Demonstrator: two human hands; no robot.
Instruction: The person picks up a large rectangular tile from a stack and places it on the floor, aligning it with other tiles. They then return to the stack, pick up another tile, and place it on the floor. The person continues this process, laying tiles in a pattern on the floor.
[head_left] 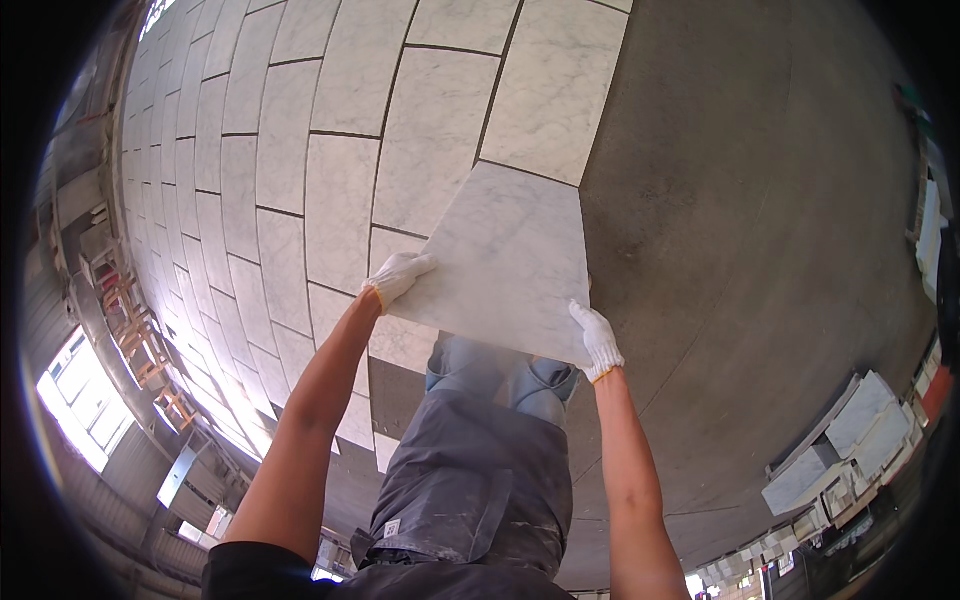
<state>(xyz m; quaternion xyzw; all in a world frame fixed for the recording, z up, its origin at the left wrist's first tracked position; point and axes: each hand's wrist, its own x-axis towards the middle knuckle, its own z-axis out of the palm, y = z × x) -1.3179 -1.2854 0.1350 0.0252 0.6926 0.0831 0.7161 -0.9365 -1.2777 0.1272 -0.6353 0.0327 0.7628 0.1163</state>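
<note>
The floor (760,200) splits into two zones: a wide stretch of bare grey screed on the right and a field of laid marble tiles (340,130) on the left, set in staggered rows with dark joints between them, too many to count as they shrink toward the far wall. The laid field ends in a stepped edge running from the top centre down toward the person's legs, and the grey ground beyond that edge lies open well out to the right. At the lower right rim sits a stack of spare slabs (850,440), well apart from the work; how many is hard to tell. One loose marble tile (510,260) is held tilted above the floor, its far edge touching the last laid tile at the border. Two hands, both in white gloves, grip it: the left hand (398,275) is clasped over the near left corner, the right hand (598,342) clasped on the near right corner.
</note>
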